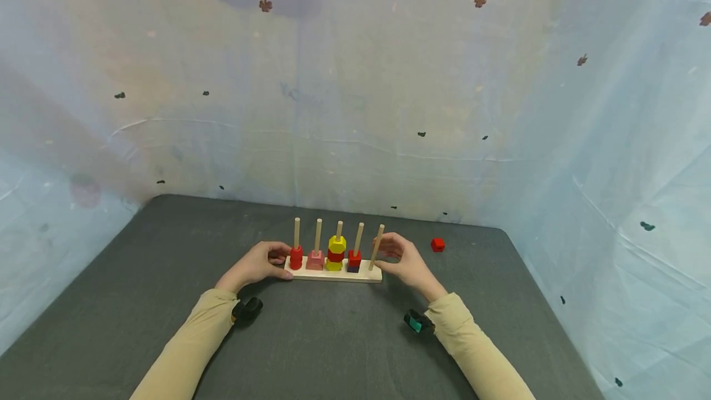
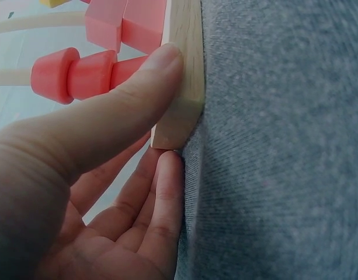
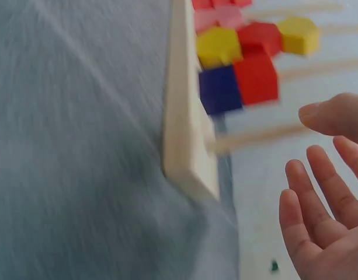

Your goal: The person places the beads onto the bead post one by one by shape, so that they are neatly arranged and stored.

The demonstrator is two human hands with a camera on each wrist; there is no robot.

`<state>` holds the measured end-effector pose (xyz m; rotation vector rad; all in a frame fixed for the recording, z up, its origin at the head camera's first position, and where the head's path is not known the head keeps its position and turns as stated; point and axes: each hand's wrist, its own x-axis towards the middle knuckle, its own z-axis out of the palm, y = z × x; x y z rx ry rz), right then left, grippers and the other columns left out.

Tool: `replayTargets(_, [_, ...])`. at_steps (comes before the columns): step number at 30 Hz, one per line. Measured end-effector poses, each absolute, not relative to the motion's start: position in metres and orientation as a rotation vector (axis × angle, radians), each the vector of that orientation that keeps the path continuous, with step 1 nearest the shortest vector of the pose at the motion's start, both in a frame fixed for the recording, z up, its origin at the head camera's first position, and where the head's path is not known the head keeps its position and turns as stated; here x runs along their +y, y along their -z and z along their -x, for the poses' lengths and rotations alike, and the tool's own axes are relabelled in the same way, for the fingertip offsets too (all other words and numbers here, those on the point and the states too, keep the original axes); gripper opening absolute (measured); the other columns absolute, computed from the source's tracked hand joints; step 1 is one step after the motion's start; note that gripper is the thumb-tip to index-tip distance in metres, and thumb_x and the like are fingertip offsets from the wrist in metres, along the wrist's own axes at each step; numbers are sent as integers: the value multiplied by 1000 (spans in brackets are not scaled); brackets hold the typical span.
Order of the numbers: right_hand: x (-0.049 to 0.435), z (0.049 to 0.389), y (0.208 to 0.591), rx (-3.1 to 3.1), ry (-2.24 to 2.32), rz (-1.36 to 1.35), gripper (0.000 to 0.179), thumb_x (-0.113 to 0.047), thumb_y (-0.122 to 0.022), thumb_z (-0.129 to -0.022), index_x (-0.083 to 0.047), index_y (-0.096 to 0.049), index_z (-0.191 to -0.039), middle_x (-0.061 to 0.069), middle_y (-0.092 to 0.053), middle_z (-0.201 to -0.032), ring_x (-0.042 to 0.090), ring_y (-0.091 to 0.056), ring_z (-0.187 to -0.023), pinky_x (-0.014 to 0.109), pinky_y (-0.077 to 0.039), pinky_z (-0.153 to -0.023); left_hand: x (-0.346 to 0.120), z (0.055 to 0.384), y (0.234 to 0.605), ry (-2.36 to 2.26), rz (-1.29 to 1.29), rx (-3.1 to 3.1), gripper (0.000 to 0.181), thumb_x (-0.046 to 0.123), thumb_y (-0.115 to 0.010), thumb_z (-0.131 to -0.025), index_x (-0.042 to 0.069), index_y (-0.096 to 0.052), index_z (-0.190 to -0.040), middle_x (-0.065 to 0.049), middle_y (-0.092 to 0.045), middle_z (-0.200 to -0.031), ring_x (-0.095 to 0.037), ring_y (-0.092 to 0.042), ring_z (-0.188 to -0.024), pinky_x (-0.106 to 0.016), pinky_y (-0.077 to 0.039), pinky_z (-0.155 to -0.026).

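Observation:
A wooden peg stacker [image 1: 333, 275] with several upright pegs stands on the table. From left to right its pegs carry red round pieces [image 1: 296, 258], pink blocks [image 1: 315, 260], a yellow-red-yellow stack [image 1: 336, 253] and a red block over a dark blue one [image 1: 353, 261]. The rightmost peg [image 1: 376, 247] is bare and leans slightly. My left hand [image 1: 262, 262] grips the stacker's left end, thumb [image 2: 158, 70] on its front edge and fingers [image 2: 167, 192] against the end. Beside the bare peg is my right hand [image 1: 404, 259], fingers spread and apart from the board in the right wrist view.
A loose red block [image 1: 437, 244] lies on the dark grey table [image 1: 333, 338], to the right of my right hand. A pale patterned sheet [image 1: 355, 110] hangs behind the table and along its sides.

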<state>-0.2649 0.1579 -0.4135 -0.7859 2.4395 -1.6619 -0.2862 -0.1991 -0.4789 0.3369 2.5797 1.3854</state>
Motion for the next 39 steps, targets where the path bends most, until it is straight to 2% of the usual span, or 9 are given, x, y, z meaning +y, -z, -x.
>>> replayTargets(11, [225,275,402,2707,1683,656,51,7,-67,-85,6,-47,-131,30,-50,-128,46,-47,-119,59,-39,-98,-200,286,481,-1390,-351,2591,62,20,-89,-65,1,-63,-119,-9,-62,-114,-22,-59,-99,-41,-51,-90])
replayTargets(20, [274,305,438,2890,1584,493,49,-2,-70,-87,0,-50,-132,25,-50,-132,41,-47,-121,54,-42,-98,-199,286,481,-1398,-340,2588,61,18,-88,-67,1,-62,-119,-11,-62,-115,-23,-59,-100,-40,-51,-90])
replayTargets(30, [285,309,454,2915,1446,292,50,-2,-69,-87,4,-50,-132,27,-49,-132,41,-47,-121,54,-42,-97,-196,284,480,-1386,-346,2597,60,17,-88,-67,1,-62,-119,-12,-61,-115,-24,-58,-101,-40,-51,-90])
replayTargets(39, [281,314,458,2969,1334,226,50,-3,-67,-88,4,-48,-135,29,-48,-132,42,-47,-120,55,-43,-96,-197,285,481,-1400,-320,2585,61,16,-88,-66,2,-62,-119,-11,-61,-115,-24,-59,-101,-39,-51,-90])
